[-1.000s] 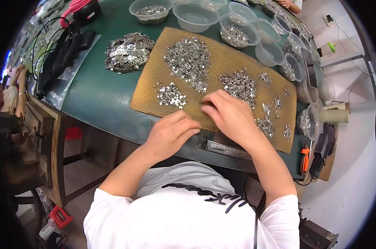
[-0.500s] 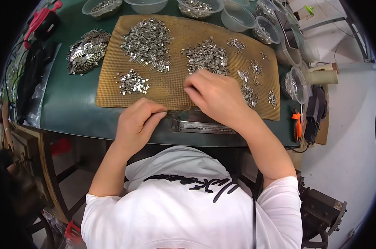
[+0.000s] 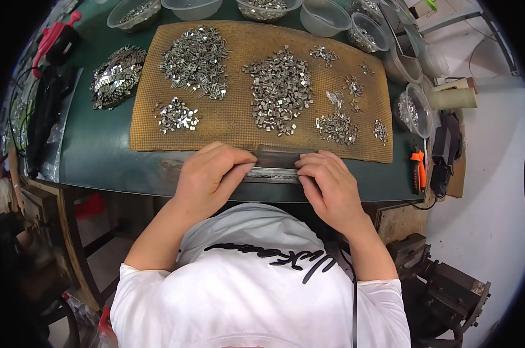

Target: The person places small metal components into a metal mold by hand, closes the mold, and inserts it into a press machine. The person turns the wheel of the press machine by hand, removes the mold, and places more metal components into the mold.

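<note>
A long, narrow metal jig (image 3: 274, 173) with a bright slotted strip lies at the table's front edge, directly before me. A dark flat plate (image 3: 283, 155) stands along its far side, overlapping the edge of the mat. My left hand (image 3: 210, 177) is closed at the jig's left end, thumb and forefinger pinched together. My right hand (image 3: 335, 188) grips the right end with curled fingers, the thumb on the near side. Whatever small piece may be between the fingertips is hidden. Beyond the hands, a heap of small square metal pieces (image 3: 280, 90) sits on the tan textured mat (image 3: 233, 124).
More metal bits lie on the mat: a large pile (image 3: 196, 61), a shiny one (image 3: 177, 115) and several small clusters at right. Linked metal mesh (image 3: 118, 76) is left of it. Clear plastic bowls (image 3: 326, 20) line the back. Orange-handled pliers (image 3: 419, 169) lie at right.
My right hand has come back from the square-piece heap to the jig's right end. That heap now spreads nearer. My left hand has shifted slightly right, and the dark plate now shows between my hands.
</note>
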The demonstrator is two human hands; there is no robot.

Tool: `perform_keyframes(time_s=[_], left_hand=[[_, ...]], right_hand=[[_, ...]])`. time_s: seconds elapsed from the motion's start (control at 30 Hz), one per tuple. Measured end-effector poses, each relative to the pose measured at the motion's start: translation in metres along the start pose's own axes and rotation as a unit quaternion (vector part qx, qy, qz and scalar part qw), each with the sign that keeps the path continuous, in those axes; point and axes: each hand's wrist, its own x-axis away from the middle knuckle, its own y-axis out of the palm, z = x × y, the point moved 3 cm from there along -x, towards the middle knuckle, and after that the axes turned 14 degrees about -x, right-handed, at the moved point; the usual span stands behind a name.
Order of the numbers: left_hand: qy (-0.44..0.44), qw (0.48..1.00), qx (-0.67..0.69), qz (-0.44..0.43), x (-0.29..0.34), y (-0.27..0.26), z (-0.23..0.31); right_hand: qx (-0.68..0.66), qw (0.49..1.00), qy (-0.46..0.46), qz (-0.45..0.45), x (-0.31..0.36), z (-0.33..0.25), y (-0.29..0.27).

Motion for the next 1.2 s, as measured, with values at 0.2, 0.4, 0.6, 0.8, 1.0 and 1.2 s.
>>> perform_keyframes(time_s=[0.2, 0.4, 0.6, 0.8, 1.0, 1.2], left_hand=[[0.018, 0.999, 0.025, -0.012, -0.005, 0.011, 0.012], [0.060, 0.997, 0.038, -0.027, -0.009, 0.029, 0.024], [0.063, 0.998, 0.003, -0.011, -0.010, 0.043, 0.027], [0.092, 0.990, -0.100, 0.030, -0.009, 0.028, 0.032], [0.122, 0.984, -0.124, 0.037, 0.001, 0.013, 0.040], [0.122, 0.991, -0.058, 0.017, 0.011, 0.015, 0.030]], right_hand=[[0.037, 0.999, -0.028, 0.018, 0.002, -0.005, 0.001], [0.077, 0.994, -0.060, 0.048, 0.013, -0.007, 0.005], [0.041, 0.995, -0.065, 0.058, 0.023, 0.006, 0.003], [-0.004, 0.997, -0.060, 0.056, -0.004, -0.003, 0.001], [-0.018, 0.998, -0.045, 0.039, -0.026, -0.031, -0.011], [-0.045, 0.997, -0.068, 0.009, -0.097, -0.027, 0.011]])
